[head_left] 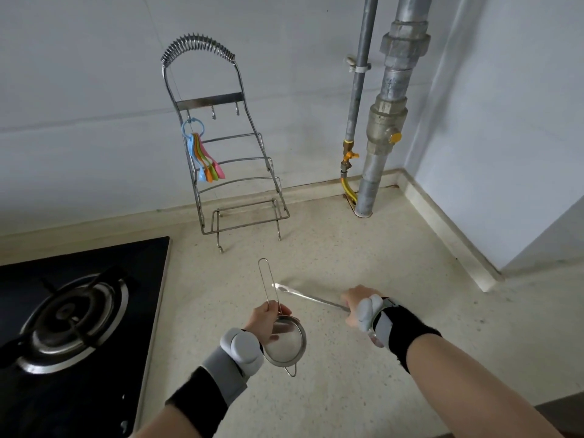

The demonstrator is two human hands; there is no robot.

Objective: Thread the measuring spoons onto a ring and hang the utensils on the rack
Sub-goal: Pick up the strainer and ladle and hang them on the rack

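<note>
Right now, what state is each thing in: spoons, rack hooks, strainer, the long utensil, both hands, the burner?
Measuring spoons: threaded on the blue ring, hanging from the rack's left hook.
Rack: upright on the counter; middle and right hooks bare.
Strainer: held off the counter by the left hand.
Long metal utensil: gripped by the right hand, not hung.
Burner: no flame visible.
</note>
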